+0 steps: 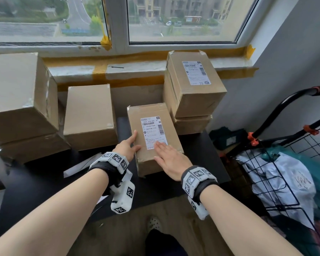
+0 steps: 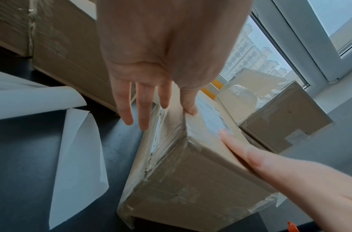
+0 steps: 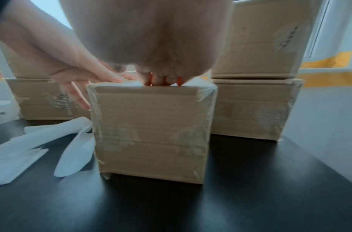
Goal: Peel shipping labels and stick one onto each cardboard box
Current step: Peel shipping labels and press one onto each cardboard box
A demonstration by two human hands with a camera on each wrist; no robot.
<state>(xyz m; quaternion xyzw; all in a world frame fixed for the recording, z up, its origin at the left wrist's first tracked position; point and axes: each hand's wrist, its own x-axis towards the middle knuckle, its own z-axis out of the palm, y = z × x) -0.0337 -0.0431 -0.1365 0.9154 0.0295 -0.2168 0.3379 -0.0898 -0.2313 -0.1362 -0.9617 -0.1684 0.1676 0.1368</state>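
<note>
A taped cardboard box (image 1: pixel 151 159) lies lengthwise at the middle of the black table (image 1: pixel 203 156), with a white shipping label (image 1: pixel 154 131) on its top. My right hand (image 1: pixel 169 159) lies flat on the near end of the top, its fingertips over the label's lower edge. My left hand (image 1: pixel 127 147) steadies the box's left side. Its thumb (image 2: pixel 189 103) rests on the top edge and its straight fingers (image 2: pixel 142 109) hang down beside the left face. In the right wrist view the box (image 3: pixel 151 133) fills the centre under my right hand (image 3: pixel 151 47).
A plain unlabelled box (image 1: pixel 90 115) stands left of centre, beside a bigger two-box stack (image 1: pixel 20 97). At the right, a labelled box (image 1: pixel 194 93) sits on another box (image 1: pixel 192 124). Peeled backing papers (image 2: pixel 79 149) lie on the table's left. A wire cart (image 1: pixel 284 163) with bags stands to the right.
</note>
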